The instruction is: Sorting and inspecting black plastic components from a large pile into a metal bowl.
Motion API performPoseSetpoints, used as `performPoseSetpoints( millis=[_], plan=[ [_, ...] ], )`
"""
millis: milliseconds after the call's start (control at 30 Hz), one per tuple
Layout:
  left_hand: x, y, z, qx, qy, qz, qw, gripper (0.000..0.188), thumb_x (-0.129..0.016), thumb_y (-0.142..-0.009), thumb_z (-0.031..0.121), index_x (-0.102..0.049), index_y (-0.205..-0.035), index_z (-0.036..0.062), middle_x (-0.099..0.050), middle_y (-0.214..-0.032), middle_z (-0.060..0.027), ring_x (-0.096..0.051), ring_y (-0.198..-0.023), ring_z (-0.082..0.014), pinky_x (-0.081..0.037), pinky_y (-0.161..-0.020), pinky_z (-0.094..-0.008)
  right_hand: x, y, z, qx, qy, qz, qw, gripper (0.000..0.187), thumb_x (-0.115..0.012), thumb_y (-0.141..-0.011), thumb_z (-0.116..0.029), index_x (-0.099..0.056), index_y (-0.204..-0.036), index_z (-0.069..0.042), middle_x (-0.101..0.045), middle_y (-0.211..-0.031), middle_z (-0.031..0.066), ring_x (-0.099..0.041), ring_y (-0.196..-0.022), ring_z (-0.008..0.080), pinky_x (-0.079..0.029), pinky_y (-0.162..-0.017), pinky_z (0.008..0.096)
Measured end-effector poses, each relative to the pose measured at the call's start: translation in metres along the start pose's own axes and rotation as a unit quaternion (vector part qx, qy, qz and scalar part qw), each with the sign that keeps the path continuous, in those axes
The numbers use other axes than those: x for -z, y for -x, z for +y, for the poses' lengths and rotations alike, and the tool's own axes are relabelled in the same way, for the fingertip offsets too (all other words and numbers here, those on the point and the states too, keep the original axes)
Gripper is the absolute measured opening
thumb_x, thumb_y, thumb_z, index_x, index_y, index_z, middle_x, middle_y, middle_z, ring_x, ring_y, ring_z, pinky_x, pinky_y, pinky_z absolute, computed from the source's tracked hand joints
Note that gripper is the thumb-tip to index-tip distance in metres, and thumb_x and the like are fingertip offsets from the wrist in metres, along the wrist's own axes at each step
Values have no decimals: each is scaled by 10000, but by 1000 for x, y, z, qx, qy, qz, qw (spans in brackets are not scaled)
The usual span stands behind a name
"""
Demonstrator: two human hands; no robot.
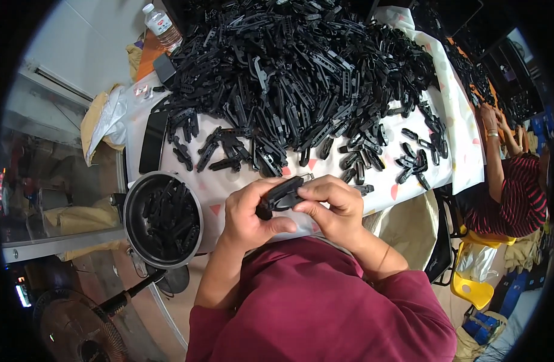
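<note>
Close in front of my body, both hands hold a long black plastic clip. My left hand curls its fingers around the left end, with the thumb stretched out below. At the other end, my right hand pinches with thumb and index finger. A small pale or clear bit shows above the right fingertips; I cannot tell what it is. Beyond my hands, a large heap of similar black plastic clips covers the table, with several loose clips along its near edge.
Left of my hands stands a round metal pan with black clips in it. A dark phone-like slab and a water bottle are behind it. A fan stands lower left. Another person works at the right, near a yellow stool.
</note>
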State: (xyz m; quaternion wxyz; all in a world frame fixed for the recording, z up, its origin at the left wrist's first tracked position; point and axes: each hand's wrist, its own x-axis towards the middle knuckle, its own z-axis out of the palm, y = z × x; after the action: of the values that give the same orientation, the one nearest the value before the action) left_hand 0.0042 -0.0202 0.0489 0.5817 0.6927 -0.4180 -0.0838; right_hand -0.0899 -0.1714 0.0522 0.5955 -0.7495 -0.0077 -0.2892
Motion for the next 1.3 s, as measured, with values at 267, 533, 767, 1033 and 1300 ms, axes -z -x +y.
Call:
performPoseSetpoints(
  millis=[267,533,767,1033,1300],
  plan=[
    [11,-11,-5,-152,-64,-55,985,566,-520,-866,488,-541,-960,-70,-635,-937,-211,-649,-786,-283,-509,-689,-321,3,5,7,-51,-97,-3,994,193,-748,-696,-37,-627,-836,14,-633,-853,127,-616,-757,191,-487,-656,268],
    [7,-7,1,-61,7,-41,997,506,-487,-888,419,-568,-909,-80,-637,-908,-205,-641,-753,-276,-504,-671,-320,11,-7,4,32,7,-52,998,197,-741,-697,-25,-630,-854,19,-641,-840,119,-615,-741,189,-483,-655,264],
    [15,-20,3,-179,-48,-32,982,256,-593,-748,232,-585,-775,-23,-626,-795,-126,-571,-536,-222,-443,-474,-299,10,-4,-2,24,12,-45,999,183,-739,-702,-35,-634,-842,20,-650,-826,125,-625,-744,188,-490,-647,266],
    [7,-17,12,-205,-152,2,967,274,-751,-633,209,-539,-639,35,-640,-838,-97,-575,-530,-222,-443,-462,-295,10,3,-4,-58,-5,-64,996,256,-728,-721,-60,-624,-942,17,-641,-917,144,-630,-790,221,-501,-697,276],
    [13,-12,3,-188,-31,-84,978,245,-738,-666,163,-542,-677,18,-630,-792,-112,-604,-564,-229,-471,-496,-297,13,2,-6,-22,40,-149,988,330,-719,-724,-98,-608,-1006,30,-614,-841,119,-614,-802,256,-490,-701,295]
  ],
)
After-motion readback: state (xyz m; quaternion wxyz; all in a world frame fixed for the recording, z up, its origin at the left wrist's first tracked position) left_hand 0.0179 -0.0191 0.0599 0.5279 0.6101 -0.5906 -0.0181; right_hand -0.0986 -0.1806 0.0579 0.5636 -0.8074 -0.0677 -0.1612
